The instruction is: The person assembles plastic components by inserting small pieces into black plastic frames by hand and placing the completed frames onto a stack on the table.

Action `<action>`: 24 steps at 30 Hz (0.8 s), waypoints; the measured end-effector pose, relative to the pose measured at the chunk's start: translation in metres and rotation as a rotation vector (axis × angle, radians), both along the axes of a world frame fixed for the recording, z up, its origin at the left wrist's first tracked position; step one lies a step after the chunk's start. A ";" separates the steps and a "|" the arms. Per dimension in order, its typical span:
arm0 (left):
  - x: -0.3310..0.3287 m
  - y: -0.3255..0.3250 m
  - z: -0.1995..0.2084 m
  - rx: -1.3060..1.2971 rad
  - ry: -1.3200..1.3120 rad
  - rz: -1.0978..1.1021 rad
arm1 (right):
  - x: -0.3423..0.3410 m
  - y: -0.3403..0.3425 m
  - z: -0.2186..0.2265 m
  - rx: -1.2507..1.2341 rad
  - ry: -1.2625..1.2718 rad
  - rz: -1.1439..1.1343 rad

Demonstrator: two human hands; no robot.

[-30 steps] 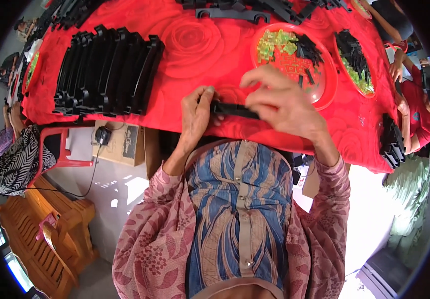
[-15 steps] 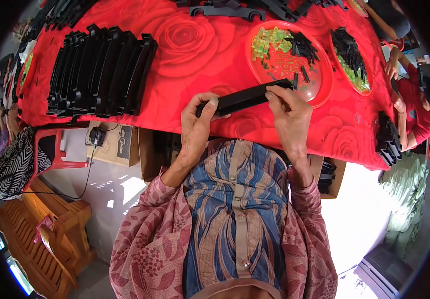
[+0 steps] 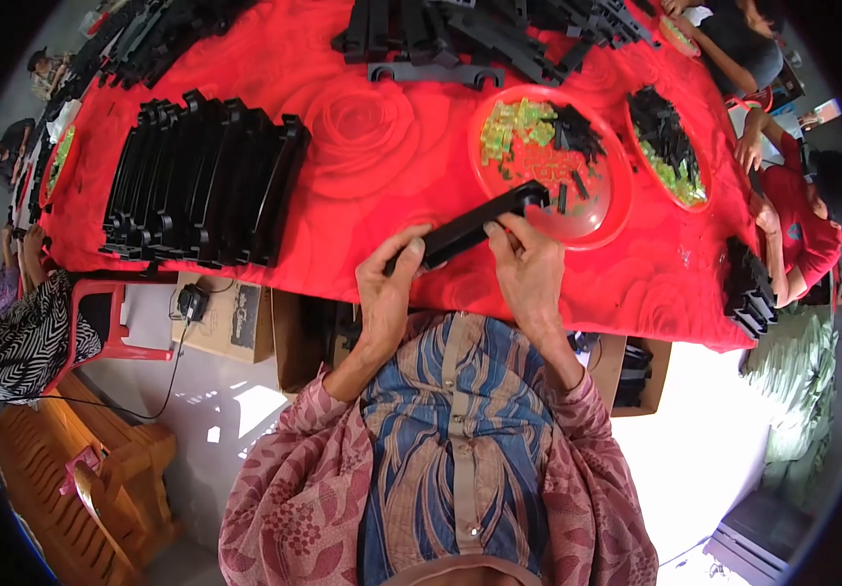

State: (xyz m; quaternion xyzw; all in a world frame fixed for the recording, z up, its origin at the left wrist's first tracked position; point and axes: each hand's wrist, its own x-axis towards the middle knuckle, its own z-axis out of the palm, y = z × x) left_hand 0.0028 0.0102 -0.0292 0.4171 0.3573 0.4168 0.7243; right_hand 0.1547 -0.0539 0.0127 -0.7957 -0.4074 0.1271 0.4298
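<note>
Nearest are the person's blue and tan patterned garment (image 3: 406,469) and pink sleeves (image 3: 294,488), cut off by the lower edge. Beyond them, the left hand (image 3: 385,288) grasps the near end of a long black part (image 3: 470,230); its thumb lies along this end and covers it, so its shape is hidden. The right hand (image 3: 530,278) pinches the same part toward its other end, thumb on the near side; its other fingers are partly hidden. The part is tilted, its far end higher in the view and overlapping a red plate (image 3: 624,200); whether they touch, I cannot tell.

Below the table edge, a carton (image 3: 657,391) on the right holds dark things, too shadowed to make out. On the red tablecloth (image 3: 343,205), a row of similar black parts (image 3: 206,186) stands to the left, packed so closely that I cannot count them. The plate holds yellow-green pieces (image 3: 512,127) and small black strips (image 3: 577,135), which partly cover each other. Farther, a pile of black parts (image 3: 489,44) is cut by the upper rim. At the right, a person in red (image 3: 816,234) is bent by the lens, and their work is unclear.
</note>
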 end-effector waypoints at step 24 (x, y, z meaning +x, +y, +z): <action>0.000 -0.014 0.001 0.570 0.235 -0.030 | 0.010 0.007 -0.012 0.108 0.093 0.033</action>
